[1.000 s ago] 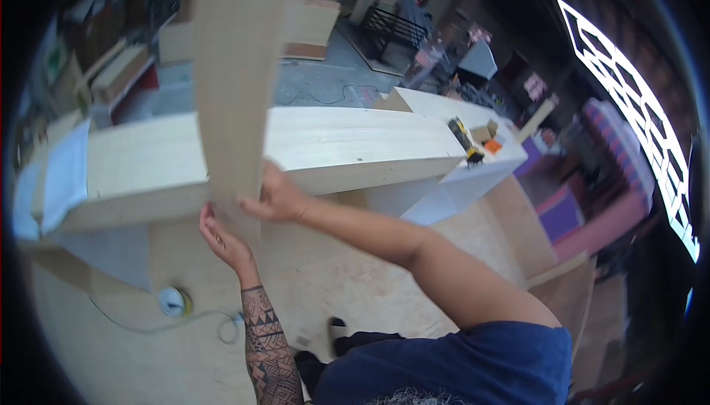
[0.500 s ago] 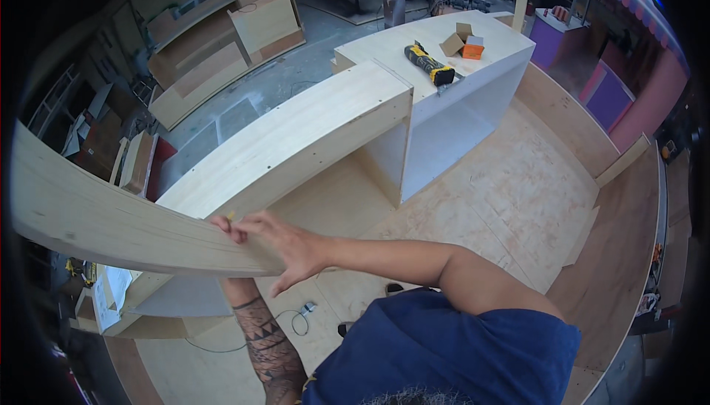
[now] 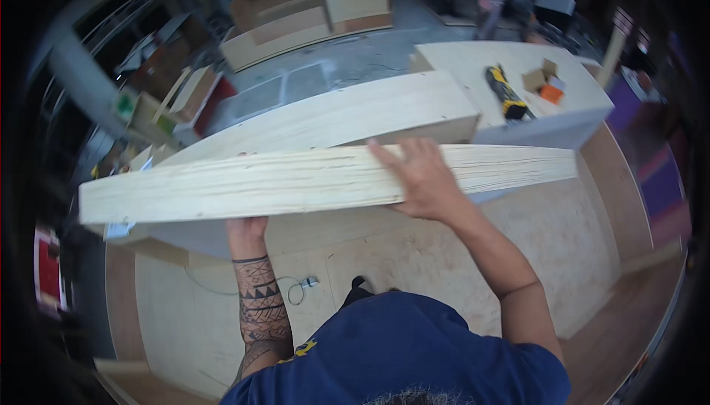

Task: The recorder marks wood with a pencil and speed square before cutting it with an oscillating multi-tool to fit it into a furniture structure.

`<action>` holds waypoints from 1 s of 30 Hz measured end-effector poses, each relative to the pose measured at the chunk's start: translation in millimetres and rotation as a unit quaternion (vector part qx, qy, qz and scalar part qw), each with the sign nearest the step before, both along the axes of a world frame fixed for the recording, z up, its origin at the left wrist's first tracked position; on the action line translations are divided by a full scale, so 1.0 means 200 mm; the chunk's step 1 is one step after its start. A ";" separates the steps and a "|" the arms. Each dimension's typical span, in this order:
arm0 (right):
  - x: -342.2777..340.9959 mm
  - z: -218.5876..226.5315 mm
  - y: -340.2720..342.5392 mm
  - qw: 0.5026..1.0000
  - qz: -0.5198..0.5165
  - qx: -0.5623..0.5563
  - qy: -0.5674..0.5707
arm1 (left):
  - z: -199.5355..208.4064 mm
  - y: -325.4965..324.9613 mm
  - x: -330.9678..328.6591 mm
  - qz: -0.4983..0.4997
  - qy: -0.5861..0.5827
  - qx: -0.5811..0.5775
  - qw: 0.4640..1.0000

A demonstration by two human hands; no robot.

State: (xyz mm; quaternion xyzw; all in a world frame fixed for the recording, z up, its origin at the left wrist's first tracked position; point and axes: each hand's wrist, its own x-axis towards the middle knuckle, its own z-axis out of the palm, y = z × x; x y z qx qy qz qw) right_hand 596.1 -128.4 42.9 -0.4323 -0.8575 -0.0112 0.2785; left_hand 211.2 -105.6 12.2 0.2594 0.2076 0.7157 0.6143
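A long pale wooden beam (image 3: 310, 187) spans the view, held crosswise in front of me, its layered edge turned up. My left hand (image 3: 247, 226) grips it from below, left of its middle; most of the fingers are hidden behind the wood. Over the right half, my right hand (image 3: 423, 179) is wrapped round the beam, fingers across the top and thumb side toward its middle. Just beyond lies the curved plywood counter top (image 3: 347, 113), partly covered by the beam. How far apart beam and counter are, I cannot tell.
On the counter's right section lie a yellow and black power tool (image 3: 506, 93) and an orange box (image 3: 551, 94) beside an open cardboard box (image 3: 538, 77). A cable (image 3: 294, 294) with a plug runs over the floor panels. A low curved plywood wall (image 3: 614, 176) bounds the right side.
The beam has swung from slanting at the left to lying nearly level across the view. My right hand has shifted right along it, and the view has turned left.
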 end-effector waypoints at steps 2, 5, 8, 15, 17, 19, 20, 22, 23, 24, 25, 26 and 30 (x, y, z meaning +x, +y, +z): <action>0.10 0.09 0.18 0.997 -0.014 0.063 -0.047 | -0.07 0.04 0.01 0.099 0.003 -0.057 0.993; 0.10 0.13 0.45 0.992 0.027 0.077 -0.096 | -0.30 0.01 -0.29 0.236 -0.144 -0.074 0.958; 0.00 0.12 0.72 0.987 0.066 0.039 -0.139 | -0.43 -0.02 -0.40 0.282 -0.170 -0.086 0.940; -0.26 -0.02 1.21 0.974 0.131 0.067 -0.171 | -0.44 0.09 -0.44 0.354 -0.125 -0.133 0.917; -0.27 -0.08 1.28 0.967 0.118 0.164 -0.153 | -0.40 0.14 -0.41 0.371 -0.125 -0.138 0.910; -0.31 -0.14 1.35 0.963 0.131 0.189 -0.138 | -0.39 0.14 -0.45 0.386 -0.117 -0.144 0.904; -0.32 -0.17 1.37 0.974 0.117 0.168 -0.097 | -0.41 0.14 -0.48 0.380 -0.100 -0.150 0.907; -0.33 -0.25 1.40 0.983 0.107 0.142 -0.054 | -0.41 0.13 -0.51 0.378 -0.082 -0.160 0.908; -0.33 -0.30 1.42 0.979 0.084 0.174 -0.060 | -0.41 0.13 -0.52 0.385 -0.052 -0.162 0.907; -0.35 -0.30 1.42 0.974 0.062 0.207 -0.065 | -0.40 0.12 -0.51 0.393 -0.022 -0.164 0.905; -0.36 -0.30 1.43 0.975 0.068 0.203 -0.061 | -0.38 0.12 -0.52 0.399 -0.019 -0.166 0.902; -0.36 -0.28 1.42 0.976 0.070 0.197 -0.058 | -0.37 0.14 -0.53 0.414 0.001 -0.175 0.893; -0.33 -0.25 1.41 0.982 0.067 0.171 -0.045 | -0.45 0.22 -0.56 0.596 0.134 -0.204 0.765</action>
